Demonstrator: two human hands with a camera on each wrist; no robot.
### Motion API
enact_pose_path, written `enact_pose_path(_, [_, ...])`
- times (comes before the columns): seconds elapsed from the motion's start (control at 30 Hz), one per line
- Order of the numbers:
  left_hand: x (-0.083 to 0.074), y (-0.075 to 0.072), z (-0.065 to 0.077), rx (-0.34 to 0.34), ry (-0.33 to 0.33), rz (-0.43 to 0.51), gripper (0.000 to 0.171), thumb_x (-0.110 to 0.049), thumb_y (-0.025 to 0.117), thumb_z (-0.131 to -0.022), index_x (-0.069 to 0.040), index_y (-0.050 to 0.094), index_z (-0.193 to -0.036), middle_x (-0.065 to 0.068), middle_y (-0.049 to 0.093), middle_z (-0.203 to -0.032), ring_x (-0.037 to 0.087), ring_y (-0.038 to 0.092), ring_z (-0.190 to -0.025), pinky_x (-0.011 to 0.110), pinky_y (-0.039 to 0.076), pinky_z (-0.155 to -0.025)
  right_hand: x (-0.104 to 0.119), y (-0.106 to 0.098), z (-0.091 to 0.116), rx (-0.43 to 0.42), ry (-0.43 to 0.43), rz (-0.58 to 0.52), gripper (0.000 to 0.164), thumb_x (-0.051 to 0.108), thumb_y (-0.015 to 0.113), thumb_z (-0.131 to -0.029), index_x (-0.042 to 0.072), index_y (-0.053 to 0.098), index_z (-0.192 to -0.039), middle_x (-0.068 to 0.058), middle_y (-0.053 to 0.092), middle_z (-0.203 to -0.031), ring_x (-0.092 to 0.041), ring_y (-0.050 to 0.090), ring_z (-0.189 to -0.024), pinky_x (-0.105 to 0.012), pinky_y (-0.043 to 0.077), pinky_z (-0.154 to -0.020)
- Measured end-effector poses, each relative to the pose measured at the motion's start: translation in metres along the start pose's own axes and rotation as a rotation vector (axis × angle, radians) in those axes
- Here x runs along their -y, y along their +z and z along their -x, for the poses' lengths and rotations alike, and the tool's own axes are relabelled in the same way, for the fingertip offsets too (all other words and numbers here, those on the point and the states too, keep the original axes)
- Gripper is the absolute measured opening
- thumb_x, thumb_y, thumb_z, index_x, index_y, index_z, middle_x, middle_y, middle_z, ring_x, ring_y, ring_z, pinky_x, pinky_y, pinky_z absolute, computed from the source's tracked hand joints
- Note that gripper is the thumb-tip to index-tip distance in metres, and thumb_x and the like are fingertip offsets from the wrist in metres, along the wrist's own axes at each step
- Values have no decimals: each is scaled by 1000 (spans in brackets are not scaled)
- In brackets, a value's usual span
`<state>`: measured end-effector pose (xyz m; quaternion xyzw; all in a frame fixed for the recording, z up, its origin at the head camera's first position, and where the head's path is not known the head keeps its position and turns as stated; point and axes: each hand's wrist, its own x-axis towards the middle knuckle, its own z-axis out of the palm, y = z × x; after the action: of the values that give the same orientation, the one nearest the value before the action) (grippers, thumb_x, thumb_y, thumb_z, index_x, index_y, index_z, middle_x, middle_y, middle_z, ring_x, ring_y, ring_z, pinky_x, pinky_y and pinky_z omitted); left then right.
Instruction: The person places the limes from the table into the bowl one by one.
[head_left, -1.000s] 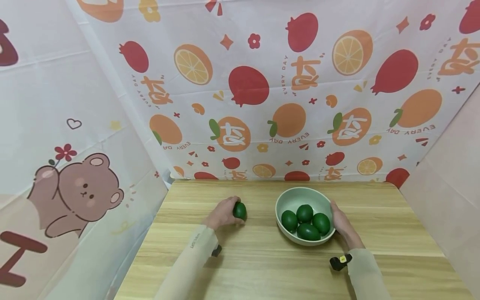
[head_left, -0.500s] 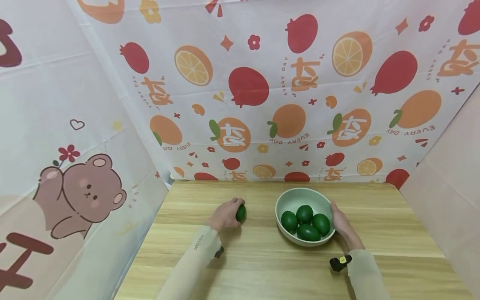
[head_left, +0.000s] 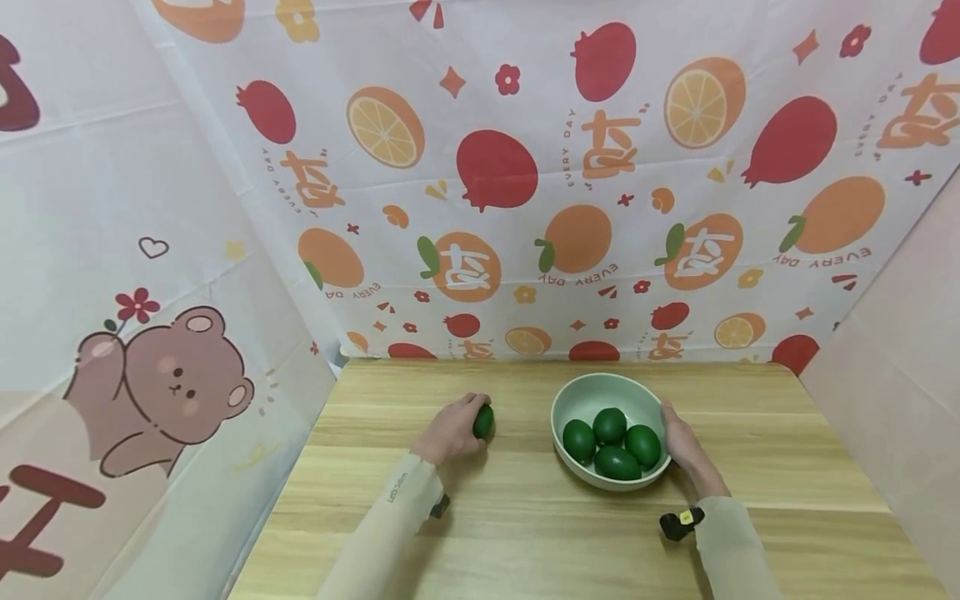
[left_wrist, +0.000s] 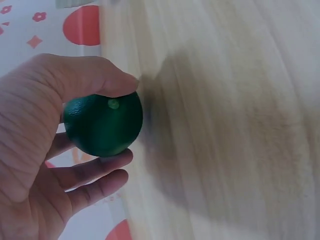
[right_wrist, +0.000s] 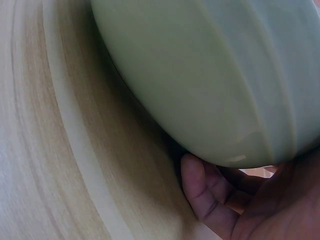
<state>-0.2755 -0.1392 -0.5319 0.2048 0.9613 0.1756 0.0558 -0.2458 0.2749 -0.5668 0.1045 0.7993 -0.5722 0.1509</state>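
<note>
A dark green avocado [head_left: 483, 422] sits in my left hand [head_left: 452, 427], left of the bowl in the head view. In the left wrist view, the thumb and fingers of my left hand [left_wrist: 47, 125] hold this avocado [left_wrist: 102, 127], its pale stem end showing. Whether it touches the table, I cannot tell. My right hand [head_left: 684, 442] grips the right side of a pale green bowl [head_left: 588, 398]. Seen from the right wrist, curled fingers [right_wrist: 195, 180] lie against the lower outer wall of the bowl [right_wrist: 195, 80]. Several avocados [head_left: 617, 462] lie inside the bowl.
A wooden table [head_left: 540, 542] carries the bowl. At its back edge hangs a white fruit-print cloth [head_left: 420, 192]. A bear-print cloth [head_left: 75, 217] stands along the left side, and a plain pale cloth [head_left: 911, 358] along the right.
My left hand has turned over the avocado and shifted slightly right, covering more of it in the head view. My right hand and the bowl have stayed in place.
</note>
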Motion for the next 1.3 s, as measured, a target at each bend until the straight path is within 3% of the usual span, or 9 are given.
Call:
enact_pose_path(0.33, [-16, -13, -8, -144, 97, -31, 73, -13, 87, -75, -10, 52, -138, 14, 57, -133, 30, 64, -106, 48, 56, -89, -1, -1, 1, 1, 10, 0, 96, 72, -3, -97, 1, 8, -161, -25, -1, -169, -45, 1, -157, -55, 3, -128])
enact_pose_path(0.53, [-31, -19, -11, -160, 129, -35, 76, -17, 88, -75, -10, 52, -141, 15, 56, -138, 31, 64, -112, 50, 56, -92, -1, -2, 2, 3, 3, -18, 95, 71, -2, -98, 1, 9, -162, -24, 0, -169, -44, 3, -158, -55, 5, -128])
enact_pose_path(0.97, [-66, -26, -24, -197, 245, -68, 74, -23, 86, -77, -12, 53, -142, 9, 59, -135, 26, 65, -108, 43, 57, -93, -2, 0, -2, 5, 1, -33, 94, 70, -1, -99, 1, 8, -162, -24, -1, -169, -44, 1, -158, -55, 4, -128])
enact_pose_path(1.3, [-89, -24, -35, -223, 326, -132, 67, -22, 83, -80, -16, 54, -140, 8, 58, -137, 24, 66, -105, 40, 57, -91, -2, 0, -3, -6, 3, -27, 91, 67, -1, -101, 0, 11, -161, -25, 1, -169, -44, 3, -157, -55, 4, -128])
